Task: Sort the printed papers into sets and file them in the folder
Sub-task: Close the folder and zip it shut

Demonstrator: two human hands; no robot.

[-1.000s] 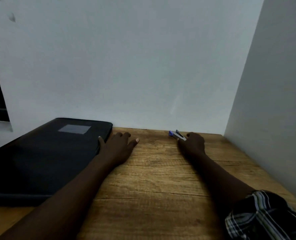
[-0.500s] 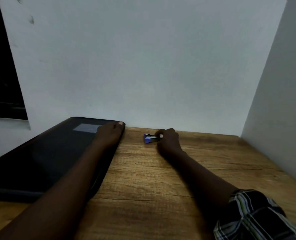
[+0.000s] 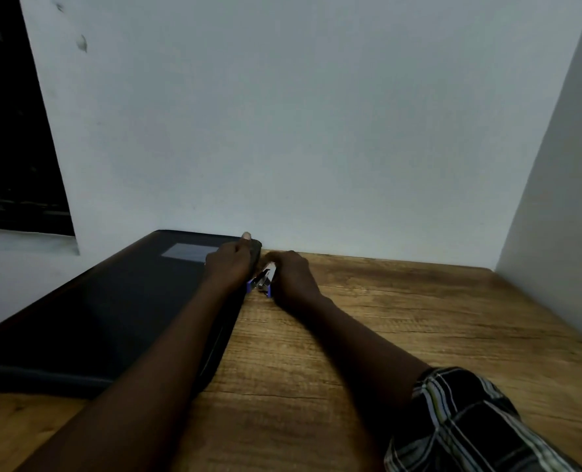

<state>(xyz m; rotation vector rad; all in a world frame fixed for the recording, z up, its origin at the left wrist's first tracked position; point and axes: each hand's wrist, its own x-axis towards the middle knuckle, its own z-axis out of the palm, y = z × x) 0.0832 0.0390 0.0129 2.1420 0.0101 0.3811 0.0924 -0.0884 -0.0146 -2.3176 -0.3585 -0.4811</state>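
A large black zip folder [image 3: 105, 311] with a grey label lies flat on the left of the wooden table [image 3: 402, 328]. My left hand [image 3: 230, 264] rests on the folder's far right corner, with a fingertip over its back edge. My right hand [image 3: 291, 275] grips a small blue and silver stapler [image 3: 264, 282] right beside the folder's right edge, close to the left hand. No printed papers are visible.
A white wall stands straight behind the table, and a white side panel [image 3: 562, 206] closes it on the right. A dark window opening [image 3: 10, 131] is at the upper left. Bare wood stretches to the right of my arms.
My right hand has carried the stapler leftward from the table's back middle to the folder's edge. My left hand moved from the table up onto the folder's far corner.
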